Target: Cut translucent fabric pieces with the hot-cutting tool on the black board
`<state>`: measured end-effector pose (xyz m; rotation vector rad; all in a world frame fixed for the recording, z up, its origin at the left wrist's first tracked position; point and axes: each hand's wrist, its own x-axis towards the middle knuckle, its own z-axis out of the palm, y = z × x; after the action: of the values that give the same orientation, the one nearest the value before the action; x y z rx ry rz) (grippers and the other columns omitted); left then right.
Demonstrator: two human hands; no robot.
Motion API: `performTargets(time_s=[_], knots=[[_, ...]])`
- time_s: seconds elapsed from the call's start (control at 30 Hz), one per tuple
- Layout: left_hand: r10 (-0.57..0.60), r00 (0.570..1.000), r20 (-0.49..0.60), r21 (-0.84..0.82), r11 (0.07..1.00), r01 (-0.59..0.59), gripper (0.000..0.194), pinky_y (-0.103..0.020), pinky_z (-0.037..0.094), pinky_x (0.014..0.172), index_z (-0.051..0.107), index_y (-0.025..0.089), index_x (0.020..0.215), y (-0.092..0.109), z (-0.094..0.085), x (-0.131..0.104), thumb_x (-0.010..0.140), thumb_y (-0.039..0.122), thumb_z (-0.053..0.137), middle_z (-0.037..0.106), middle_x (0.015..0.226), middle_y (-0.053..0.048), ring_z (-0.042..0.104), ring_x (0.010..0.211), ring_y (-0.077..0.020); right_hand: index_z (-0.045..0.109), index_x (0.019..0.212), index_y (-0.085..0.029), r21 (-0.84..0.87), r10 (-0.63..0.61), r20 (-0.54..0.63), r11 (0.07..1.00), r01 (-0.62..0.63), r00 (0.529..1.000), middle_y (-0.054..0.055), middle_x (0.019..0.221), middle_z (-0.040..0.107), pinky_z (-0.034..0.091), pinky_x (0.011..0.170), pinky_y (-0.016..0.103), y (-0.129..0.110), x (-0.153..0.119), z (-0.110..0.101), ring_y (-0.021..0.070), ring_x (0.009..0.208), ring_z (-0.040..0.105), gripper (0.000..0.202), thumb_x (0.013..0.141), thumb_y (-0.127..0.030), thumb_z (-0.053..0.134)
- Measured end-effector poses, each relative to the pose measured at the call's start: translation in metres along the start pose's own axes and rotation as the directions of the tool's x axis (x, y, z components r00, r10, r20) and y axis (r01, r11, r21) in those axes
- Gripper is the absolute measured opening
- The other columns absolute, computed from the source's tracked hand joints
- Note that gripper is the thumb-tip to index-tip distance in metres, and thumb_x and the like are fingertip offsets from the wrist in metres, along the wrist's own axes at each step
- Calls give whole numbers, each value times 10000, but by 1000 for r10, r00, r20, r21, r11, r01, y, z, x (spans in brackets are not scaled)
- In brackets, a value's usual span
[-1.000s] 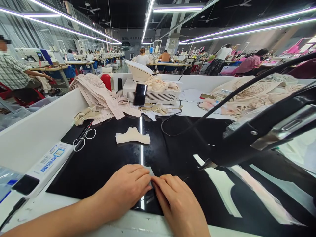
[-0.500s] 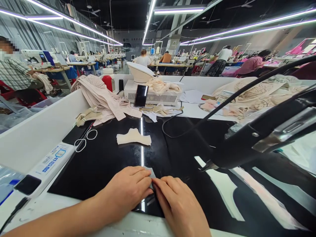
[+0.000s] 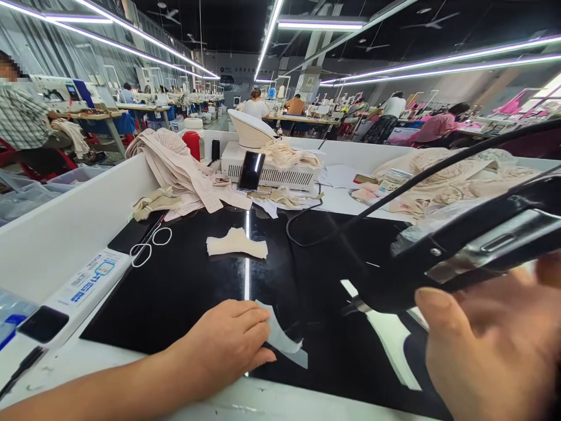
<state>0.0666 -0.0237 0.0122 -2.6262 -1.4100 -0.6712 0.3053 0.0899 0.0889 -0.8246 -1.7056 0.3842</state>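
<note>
My left hand [image 3: 228, 342] rests on the black work surface [image 3: 175, 292], its fingers closed over the upper left end of a thin pale grey curved fabric piece [image 3: 283, 339]. The rest of that piece lies bare to the right. My right hand [image 3: 491, 345], blurred, is beside a black tool [image 3: 407, 275] with a pointed tip and a metal strip. Its thumb stands apart from the fingers, which are partly behind the tool; I cannot tell whether they touch it. A pale curved strip [image 3: 390, 339] lies beneath the tool's tip. Farther back sits a cream stacked cut piece [image 3: 236, 242].
A black cable [image 3: 368, 202] loops across the right side. White rings [image 3: 141, 255], a white box [image 3: 94, 278] and a dark phone [image 3: 42, 324] are at left. Beige fabric [image 3: 170, 166], a propped phone [image 3: 251, 170] and a white device [image 3: 274, 172] stand behind. Coworkers sit beyond.
My right hand has left the grey fabric piece and moved right to the black tool, uncovering the piece. My left hand has stayed on it. The tool has shifted slightly left.
</note>
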Motion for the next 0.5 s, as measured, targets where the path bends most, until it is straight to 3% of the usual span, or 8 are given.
performTargets(time_s=[0.07, 0.17, 0.3, 0.4, 0.5], knots=[[7, 1000, -9, 9, 1000, -7, 238, -302, 559, 983, 634, 161, 1070, -1, 0, 0, 1050, 374, 531, 708, 1251, -71, 671, 1141, -196, 474, 1410, -384, 204, 159, -23, 967, -151, 987, 108, 1304, 630, 590, 821, 464, -4, 18, 6, 345, 1181, 647, 639, 857, -632, 677], [22, 999, -38, 23, 1000, -21, 243, -303, 573, 933, 635, 155, 1046, -1, 0, 1, 1056, 369, 520, 718, 1229, -66, 681, 1113, -196, 642, 1191, -305, 383, 284, 15, 884, -268, 959, 59, 935, 716, 605, 705, 455, -9, 28, 18, 257, 773, 719, 485, 791, -541, 780], [27, 998, -51, 32, 999, -25, 235, -314, 584, 889, 636, 147, 1038, 1, 0, 2, 1052, 356, 528, 726, 1209, -65, 689, 1098, -200, 617, 1199, -296, 427, 248, -24, 879, -215, 968, -28, 831, 665, 583, 656, 371, -21, 14, 40, 165, 645, 636, 513, 747, -363, 851], [18, 998, -61, 29, 999, -16, 233, -320, 581, 894, 637, 148, 1060, 2, 1, 1, 1050, 354, 530, 730, 1202, -72, 689, 1109, -203, 544, 1261, -328, 506, 219, -11, 843, -183, 976, -43, 826, 639, 558, 582, 341, -32, -1, 58, 159, 612, 618, 535, 806, -421, 810], [4, 998, -67, 12, 1000, -4, 228, -330, 580, 884, 639, 155, 1063, 2, 3, -1, 1051, 354, 527, 728, 1221, -73, 689, 1121, -210, 522, 1231, -319, 597, 204, 16, 784, -173, 979, -41, 801, 621, 539, 520, 318, -42, -8, 74, 160, 587, 606, 570, 786, -532, 809]])
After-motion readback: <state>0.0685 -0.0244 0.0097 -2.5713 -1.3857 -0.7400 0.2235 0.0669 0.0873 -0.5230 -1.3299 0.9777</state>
